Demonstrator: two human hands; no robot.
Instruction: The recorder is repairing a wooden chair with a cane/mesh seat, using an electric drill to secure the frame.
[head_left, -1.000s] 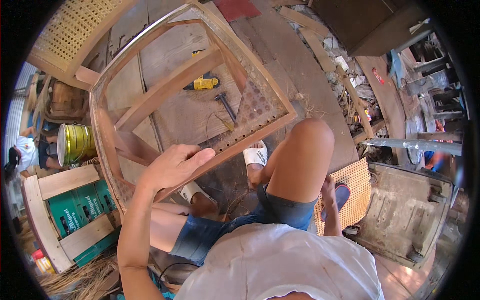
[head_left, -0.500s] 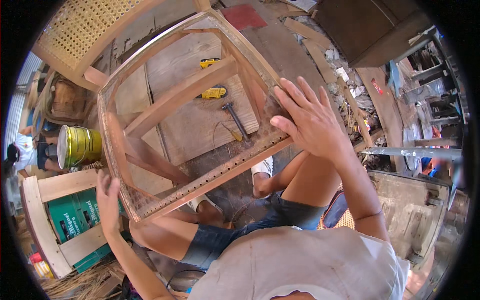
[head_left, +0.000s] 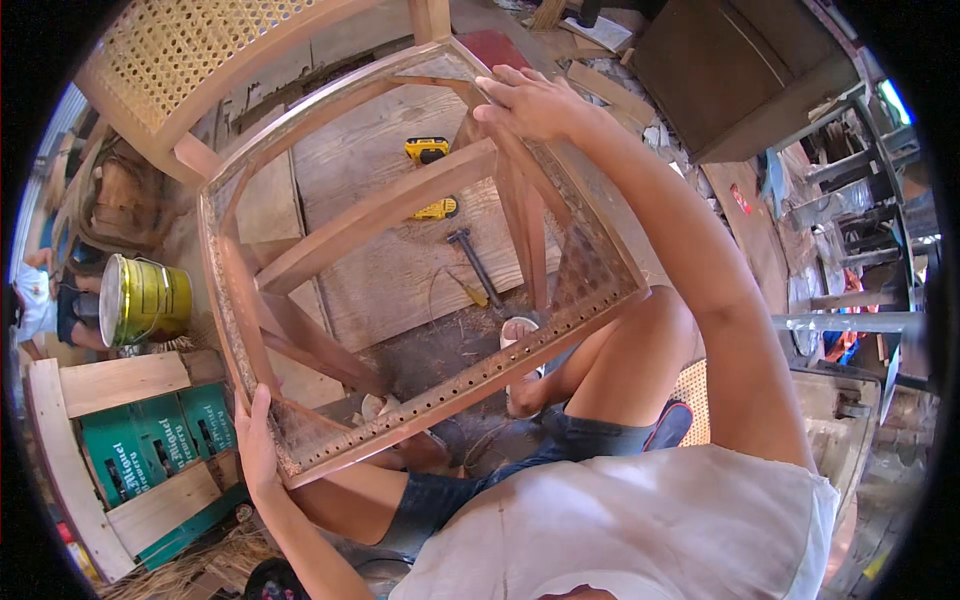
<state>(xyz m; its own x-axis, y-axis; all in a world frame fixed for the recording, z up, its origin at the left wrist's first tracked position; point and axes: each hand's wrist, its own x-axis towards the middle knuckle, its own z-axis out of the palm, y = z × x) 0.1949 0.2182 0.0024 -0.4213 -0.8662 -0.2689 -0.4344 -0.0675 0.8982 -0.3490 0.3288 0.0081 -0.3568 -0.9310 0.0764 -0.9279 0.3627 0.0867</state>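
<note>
A wooden chair frame (head_left: 375, 215) leans over my knees, its seat ring bare in the middle. A line of small drilled holes runs along the near rail (head_left: 470, 378), and woven cane (head_left: 190, 60) fills the backrest at the upper left. My left hand (head_left: 257, 440) grips the seat's near left corner from outside, thumb up along the edge, other fingers mostly hidden. Up at the far right of the seat, my right hand (head_left: 530, 100) has its fingers closed over the side rail.
Under the chair frame, a plywood board (head_left: 385, 270) carries a hammer (head_left: 475, 265) and yellow-and-black tools (head_left: 428, 150). A yellow bucket (head_left: 150, 300) and a wooden crate-like frame (head_left: 125, 385) stand left. Another person (head_left: 40, 295) sits far left. A dark cabinet (head_left: 720, 80) stands upper right.
My right hand has gone from the near right corner up to the far right side rail. My left hand, apart before, has come onto the near left corner. The chair frame shifted slightly right.
</note>
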